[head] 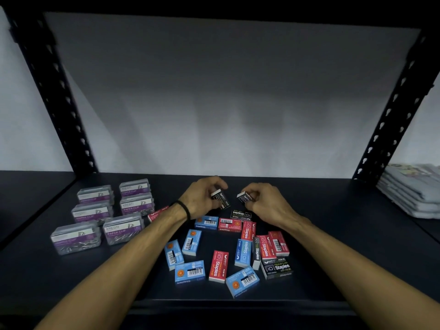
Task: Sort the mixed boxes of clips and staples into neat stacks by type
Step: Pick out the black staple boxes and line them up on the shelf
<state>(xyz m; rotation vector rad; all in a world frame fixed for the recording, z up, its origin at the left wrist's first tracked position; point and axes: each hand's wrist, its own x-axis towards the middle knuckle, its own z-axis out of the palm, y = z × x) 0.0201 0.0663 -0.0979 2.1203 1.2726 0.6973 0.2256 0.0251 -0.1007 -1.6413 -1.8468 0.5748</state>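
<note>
My left hand [202, 196] grips a black staple box [221, 200], lifted above the shelf. Just to its right, my right hand [264, 203] pinches a second black staple box [245, 197]. Below both hands lies a loose scatter of staple boxes: several blue ones [190, 272], several red ones [218, 265] and black ones [277, 267], flat and at mixed angles. Another black box [241, 214] lies flat right under my hands. To the left, clear paper clip boxes [123, 231] with purple labels stand in neat low stacks in two columns.
The dark shelf board [345, 234] carries everything. Black perforated uprights [59, 91] rise at the back left and at the back right [392, 110]. A pile of wrapped flat packs [412, 189] sits at the far right. A white wall closes the back.
</note>
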